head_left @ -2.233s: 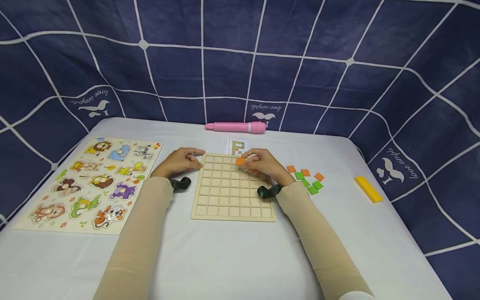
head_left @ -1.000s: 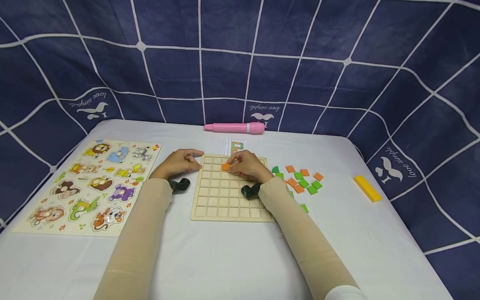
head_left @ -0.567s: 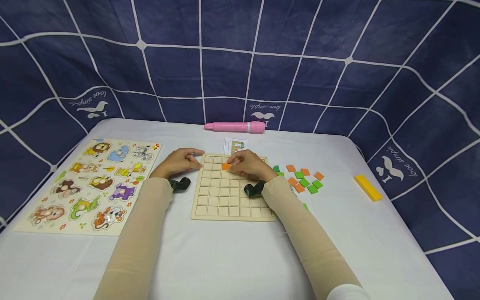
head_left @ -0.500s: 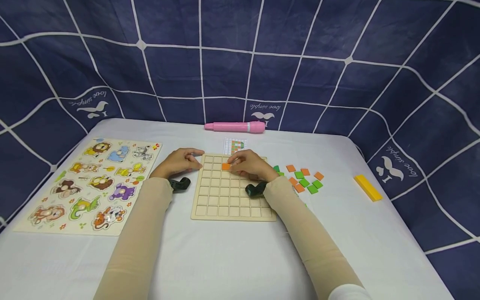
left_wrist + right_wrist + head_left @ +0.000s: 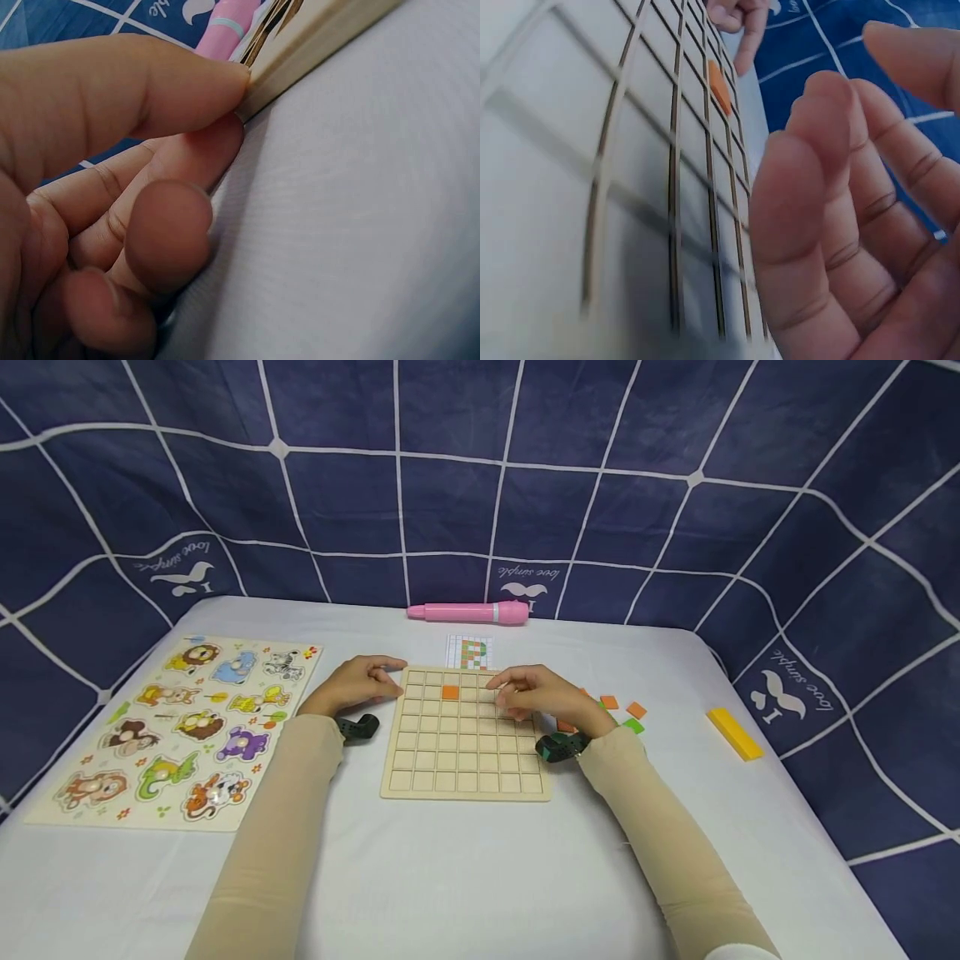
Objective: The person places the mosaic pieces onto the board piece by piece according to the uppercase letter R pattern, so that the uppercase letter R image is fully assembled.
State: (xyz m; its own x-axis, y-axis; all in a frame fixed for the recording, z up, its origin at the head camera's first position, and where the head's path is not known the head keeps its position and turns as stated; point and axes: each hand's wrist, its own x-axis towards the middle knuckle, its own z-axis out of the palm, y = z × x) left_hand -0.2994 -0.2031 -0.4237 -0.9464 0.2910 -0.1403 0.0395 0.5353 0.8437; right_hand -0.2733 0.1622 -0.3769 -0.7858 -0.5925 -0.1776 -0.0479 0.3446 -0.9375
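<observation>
A pale wooden grid board [image 5: 457,760] lies on the table, and one orange square tile [image 5: 450,692] sits in a cell of its second row from the back. My left hand [image 5: 360,682] holds the board at its back left corner, and in the left wrist view the thumb [image 5: 187,82] meets the board's edge. Over the board's right side hovers my right hand [image 5: 543,693], its fingers [image 5: 787,195] loosely bent and nothing between them. The tile also shows in the right wrist view, apart from that hand.
Loose orange and green tiles [image 5: 634,710] lie right of the board, partly hidden by the right hand. Behind it are a pattern card [image 5: 472,653] and a pink pen-like object [image 5: 468,613]. An animal puzzle [image 5: 172,727] lies left, a yellow bar [image 5: 734,734] far right.
My right hand carried the orange tile left across the board, set it in a cell, let go and drew back to the right. The left hand stayed at the board's corner.
</observation>
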